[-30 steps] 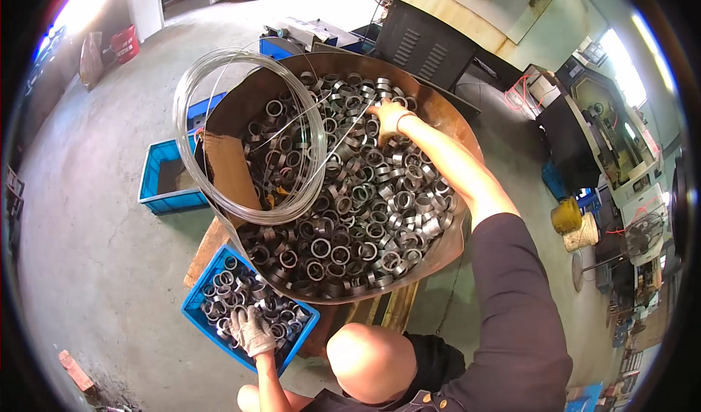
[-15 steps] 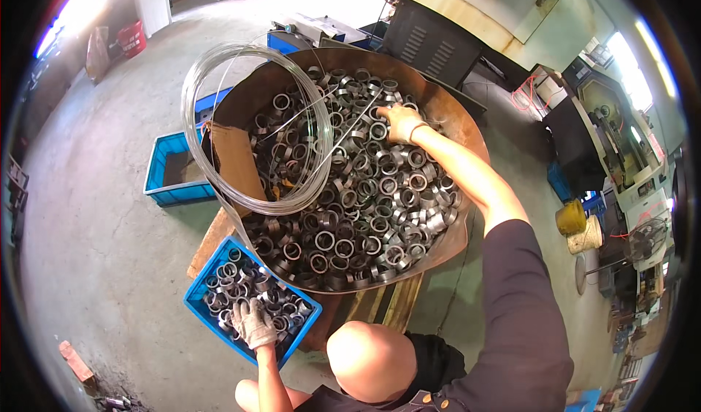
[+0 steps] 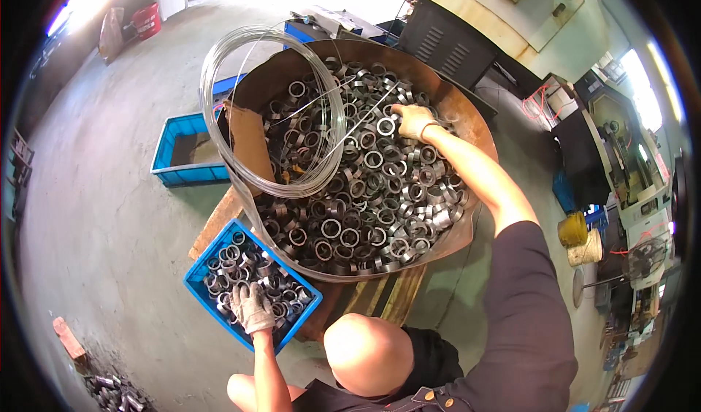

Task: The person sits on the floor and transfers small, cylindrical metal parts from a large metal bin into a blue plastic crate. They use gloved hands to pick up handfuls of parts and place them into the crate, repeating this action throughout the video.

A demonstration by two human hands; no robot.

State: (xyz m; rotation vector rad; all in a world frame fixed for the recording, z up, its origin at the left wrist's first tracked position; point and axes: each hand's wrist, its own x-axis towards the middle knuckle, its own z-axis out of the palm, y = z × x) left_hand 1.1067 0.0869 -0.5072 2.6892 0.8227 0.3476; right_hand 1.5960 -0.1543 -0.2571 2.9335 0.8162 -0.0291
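Observation:
My left hand (image 3: 253,310), in a pale work glove, lies with fingers spread on dark metal rings (image 3: 241,272) in a blue plastic crate (image 3: 191,280). My right hand (image 3: 416,123), also gloved, reaches over a large round rusty metal bin (image 3: 467,112) heaped with similar metal rings (image 3: 350,237). Its forefinger stretches left beside a ring (image 3: 386,126); the other fingers are partly hidden, and no held ring shows. Left of this hand, a thin metal rod (image 3: 365,118) slants across the heap.
A coil of wire (image 3: 212,120) and a piece of cardboard (image 3: 250,145) stand at the bin's left side. Beyond lies another blue crate (image 3: 164,153). A wooden pallet (image 3: 400,295) supports the bin. Machines (image 3: 453,39) stand behind and right. Metal pieces (image 3: 113,394) lie at lower left.
The view has shifted slightly, so the bin and coil appear farther right and higher. Both hands stay about where they were, the left on the crate's rings, the right over the heap.

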